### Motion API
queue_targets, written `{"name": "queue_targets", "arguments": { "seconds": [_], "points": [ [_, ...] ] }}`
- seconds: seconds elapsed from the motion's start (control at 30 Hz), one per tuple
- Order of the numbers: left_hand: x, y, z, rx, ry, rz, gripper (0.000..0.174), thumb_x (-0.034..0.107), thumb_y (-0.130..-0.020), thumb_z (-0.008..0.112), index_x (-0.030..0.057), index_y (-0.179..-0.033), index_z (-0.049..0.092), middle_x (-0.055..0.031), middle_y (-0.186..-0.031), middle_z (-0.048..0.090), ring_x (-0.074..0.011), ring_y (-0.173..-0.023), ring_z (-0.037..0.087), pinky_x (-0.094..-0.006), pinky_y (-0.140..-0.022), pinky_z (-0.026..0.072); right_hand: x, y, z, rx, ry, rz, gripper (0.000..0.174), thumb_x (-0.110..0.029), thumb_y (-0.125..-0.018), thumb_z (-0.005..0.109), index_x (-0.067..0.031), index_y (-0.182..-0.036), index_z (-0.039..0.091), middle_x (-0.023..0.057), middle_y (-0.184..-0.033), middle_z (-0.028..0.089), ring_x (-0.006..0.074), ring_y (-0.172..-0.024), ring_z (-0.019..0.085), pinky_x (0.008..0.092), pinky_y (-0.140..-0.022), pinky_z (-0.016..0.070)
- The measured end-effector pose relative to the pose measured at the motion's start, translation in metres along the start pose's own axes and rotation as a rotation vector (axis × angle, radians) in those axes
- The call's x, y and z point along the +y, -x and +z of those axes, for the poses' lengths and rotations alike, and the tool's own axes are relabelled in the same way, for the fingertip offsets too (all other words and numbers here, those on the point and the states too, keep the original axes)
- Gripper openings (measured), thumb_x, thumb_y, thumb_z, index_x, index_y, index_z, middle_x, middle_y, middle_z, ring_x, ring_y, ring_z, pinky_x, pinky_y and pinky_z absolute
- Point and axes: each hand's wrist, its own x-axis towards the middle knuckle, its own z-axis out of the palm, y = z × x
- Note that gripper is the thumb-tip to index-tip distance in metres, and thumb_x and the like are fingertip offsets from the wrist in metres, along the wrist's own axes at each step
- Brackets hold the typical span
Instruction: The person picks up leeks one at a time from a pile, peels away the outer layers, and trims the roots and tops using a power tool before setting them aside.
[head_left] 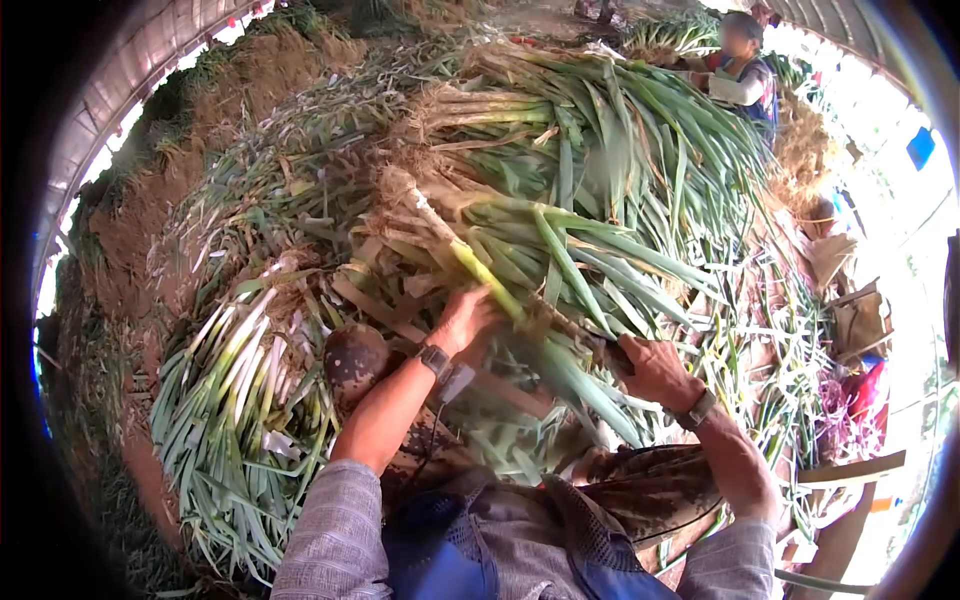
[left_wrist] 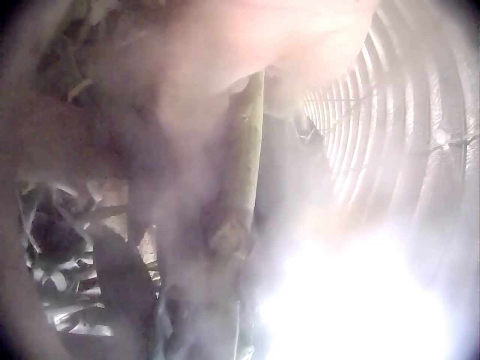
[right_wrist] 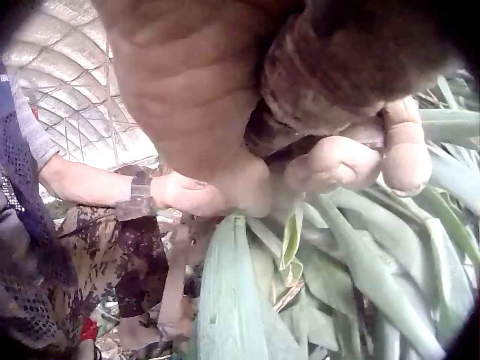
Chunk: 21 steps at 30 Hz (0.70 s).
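Observation:
In the head view the left hand [head_left: 468,318] grips a leek [head_left: 470,262] whose root end points up and away, its leaves falling toward the right. A pale green stalk [left_wrist: 246,150] passes under the blurred left hand [left_wrist: 262,37] in the left wrist view. The right hand [head_left: 657,372] is beside the leaves, right of the left hand. Seen from the right wrist, the right hand [right_wrist: 195,97] has its fingers curled round a dark brown thing [right_wrist: 315,82], whose kind I cannot tell. Green leaves [right_wrist: 232,285] hang just below both hands.
A large leek pile [head_left: 640,150] lies ahead, and a smaller bundle [head_left: 235,370] lies at the left. Another person [head_left: 745,80] is at the back right. A red net bag [head_left: 862,400] and cardboard [head_left: 862,322] are at the right. Cut leaves litter the ground.

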Motion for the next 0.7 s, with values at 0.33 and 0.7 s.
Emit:
{"name": "queue_targets", "arguments": {
  "seconds": [0.33, 0.7],
  "points": [
    [0.059, -0.008, -0.039, 0.348, 0.139, 0.303, 0.029, 0.029, -0.095, 0.062, 0.007, -0.113, 0.058, -0.0107, -0.102, 0.064, -0.0261, -0.09, 0.063, -0.0416, -0.071, 0.0562, -0.014, 0.0, -0.006, 0.07, -0.085, -0.223, 0.021, -0.016, -0.084, 0.065, -0.0081, -0.102, 0.056, 0.0117, -0.075, 0.065, 0.0298, -0.06, 0.064, 0.0419, -0.052, 0.0506],
    [0.029, -0.004, -0.034, 0.22, -0.081, 0.093, 0.035, 0.029, -0.093, 0.064, 0.0108, -0.121, 0.055, -0.006, -0.107, 0.062, -0.0231, -0.096, 0.063, -0.0465, -0.076, 0.0551, -0.025, -0.015, -0.007, -0.024, -0.023, -0.032, 0.016, -0.017, -0.087, 0.062, -0.0074, -0.097, 0.054, 0.0133, -0.08, 0.064, 0.0332, -0.068, 0.064, 0.0462, -0.058, 0.0478]
  ]
}}
